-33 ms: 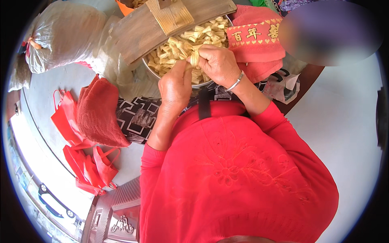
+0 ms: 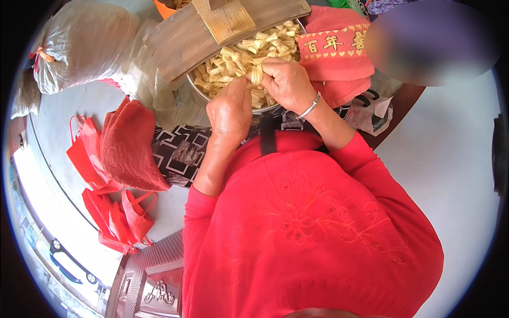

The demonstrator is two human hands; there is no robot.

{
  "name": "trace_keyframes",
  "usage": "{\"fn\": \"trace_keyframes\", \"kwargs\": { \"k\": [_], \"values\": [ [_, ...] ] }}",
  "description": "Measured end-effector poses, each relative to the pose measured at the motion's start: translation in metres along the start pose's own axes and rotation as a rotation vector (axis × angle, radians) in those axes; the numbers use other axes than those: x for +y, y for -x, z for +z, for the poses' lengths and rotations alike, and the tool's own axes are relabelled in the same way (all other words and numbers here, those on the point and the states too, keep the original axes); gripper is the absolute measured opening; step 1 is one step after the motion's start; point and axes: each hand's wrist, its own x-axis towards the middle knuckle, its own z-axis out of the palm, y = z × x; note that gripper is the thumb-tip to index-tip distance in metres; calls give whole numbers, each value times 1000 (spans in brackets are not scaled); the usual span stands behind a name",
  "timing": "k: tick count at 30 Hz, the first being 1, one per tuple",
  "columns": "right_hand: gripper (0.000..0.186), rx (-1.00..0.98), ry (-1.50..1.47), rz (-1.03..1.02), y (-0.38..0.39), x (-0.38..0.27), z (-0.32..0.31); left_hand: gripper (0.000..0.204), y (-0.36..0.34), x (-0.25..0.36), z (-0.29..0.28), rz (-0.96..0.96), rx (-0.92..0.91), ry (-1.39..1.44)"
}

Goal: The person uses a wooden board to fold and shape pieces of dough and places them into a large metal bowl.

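Note:
A pale yellow strip gathered into a knot [image 2: 257, 75], perhaps bean curd skin, is stretched between my two hands. My left hand [image 2: 230, 108] is closed, its thumb and fingers pinching the strip's lower end. At the other side my right hand [image 2: 290, 85], with a silver bangle at the wrist, pinches the strip between thumb and bent forefinger. Both hands are held over a round metal basin [image 2: 195, 91] full of similar yellow knots [image 2: 222, 66]. Part of the pile is hidden under my hands.
Across the basin's far side lies a brown wooden board [image 2: 185, 50] with a lighter wooden piece [image 2: 225, 22] on it. A red towel [image 2: 334, 50] sits to the right, another red cloth [image 2: 130, 148] to the left. Large plastic bags [image 2: 87, 45] and red bags [image 2: 114, 212] are further left.

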Motion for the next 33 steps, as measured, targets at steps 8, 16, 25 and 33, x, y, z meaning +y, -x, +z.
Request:
{"fn": "trace_keyframes", "kwargs": {
  "k": [8,16,25,33],
  "values": [
    [22,-334,-1226,630,11,18,24,33,-3,-9,9,185,124,30],
    [13,-164,-971,376,9,14,27,40,-6,-5,-2,123,-39,381],
    [7,236,-302,-152,-7,-10,12,25,-21,-9,14,-440,-45,814],
    [8,270,-437,-19,-14,-12,5,23,11,-9,4,-867,-305,1523]
  ]
}}
